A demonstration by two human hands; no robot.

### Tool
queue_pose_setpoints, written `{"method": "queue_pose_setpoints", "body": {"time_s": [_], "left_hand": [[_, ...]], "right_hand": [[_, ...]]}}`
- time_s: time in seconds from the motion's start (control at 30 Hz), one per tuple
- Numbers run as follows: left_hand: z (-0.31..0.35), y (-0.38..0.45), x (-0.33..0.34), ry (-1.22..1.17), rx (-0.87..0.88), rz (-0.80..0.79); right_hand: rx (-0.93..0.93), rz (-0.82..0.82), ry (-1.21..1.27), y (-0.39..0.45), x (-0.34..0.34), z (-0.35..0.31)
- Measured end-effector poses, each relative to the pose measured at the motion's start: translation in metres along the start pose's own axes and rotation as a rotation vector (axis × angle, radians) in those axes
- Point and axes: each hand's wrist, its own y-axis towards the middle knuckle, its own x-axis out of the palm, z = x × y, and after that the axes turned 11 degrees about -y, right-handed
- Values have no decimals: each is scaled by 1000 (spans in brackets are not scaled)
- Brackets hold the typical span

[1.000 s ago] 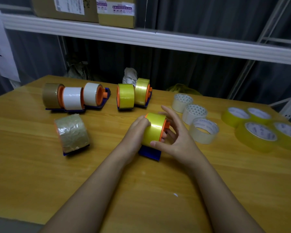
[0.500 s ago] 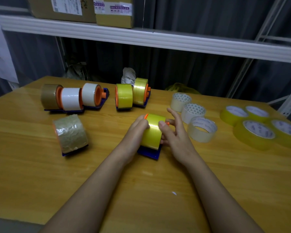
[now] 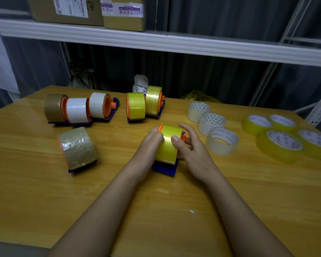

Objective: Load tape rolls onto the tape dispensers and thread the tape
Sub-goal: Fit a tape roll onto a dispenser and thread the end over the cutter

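A yellow tape roll (image 3: 168, 145) sits on a blue dispenser (image 3: 165, 168) with an orange hub, in the middle of the wooden table (image 3: 44, 191). My left hand (image 3: 149, 143) clasps the roll's left side. My right hand (image 3: 190, 151) rests on the right side, thumb pressed on the roll's top face, fingers spread behind the orange hub. The loose tape end is not visible.
Loaded dispensers stand behind: a brown and two white rolls (image 3: 76, 110) at left, two yellow rolls (image 3: 144, 105) at centre. A crinkled brown roll on a dispenser (image 3: 77, 148) lies front left. Three whitish loose rolls (image 3: 212, 123) and several yellow ones (image 3: 283, 141) lie right.
My right thumb has slid up from the roll's lower front onto its top face, and the fingers have curled closer. The left hand has stayed on the roll.
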Motion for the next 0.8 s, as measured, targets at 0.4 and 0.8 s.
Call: {"method": "queue_pose_setpoints", "body": {"time_s": [0.4,0.8], "left_hand": [[-3,5,-2,-54,12,62],[-6,6,-4,-63,34,58]], "right_hand": [[-49,-18,13,-3,-1,-4],[-119,-79,55,-2,-3,0]]}}
